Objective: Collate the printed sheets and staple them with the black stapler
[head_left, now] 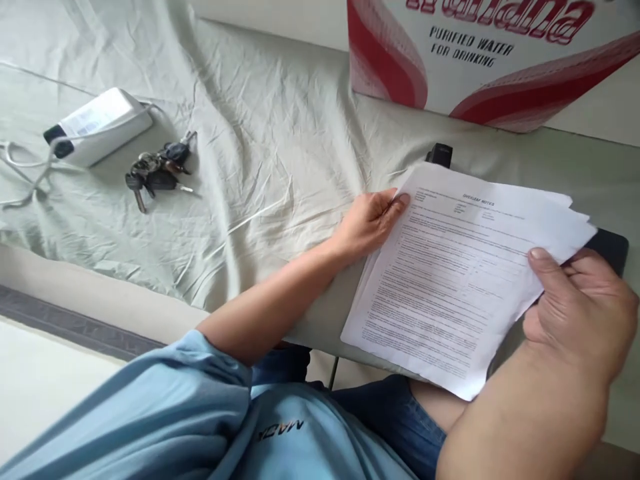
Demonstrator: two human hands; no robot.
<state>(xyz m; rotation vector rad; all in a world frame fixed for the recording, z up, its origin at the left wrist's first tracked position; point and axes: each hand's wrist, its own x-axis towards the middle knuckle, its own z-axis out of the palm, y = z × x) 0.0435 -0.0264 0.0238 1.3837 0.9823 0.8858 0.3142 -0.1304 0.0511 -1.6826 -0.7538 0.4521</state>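
A small stack of printed paper sheets (pixel 440 280) is held up in front of me, its edges slightly fanned at the top right and left. My left hand (pixel 373 220) pinches the left edge near the top, thumb on the printed face. On the right side, my right hand (pixel 575 293) grips the sheets with its thumb on top and fingers behind the paper. Behind the stack lies a dark flat object (pixel 613 250), mostly covered, so its kind is hidden. A small black object (pixel 440 155) pokes out past the top edge of the sheets.
A pale green cloth (pixel 270 153) covers the surface in wrinkles. At the left lie a bunch of keys (pixel 160 167) and a white box-shaped device (pixel 103 127) with a cable (pixel 30 183). A red and white water carton (pixel 480 67) stands at the back right.
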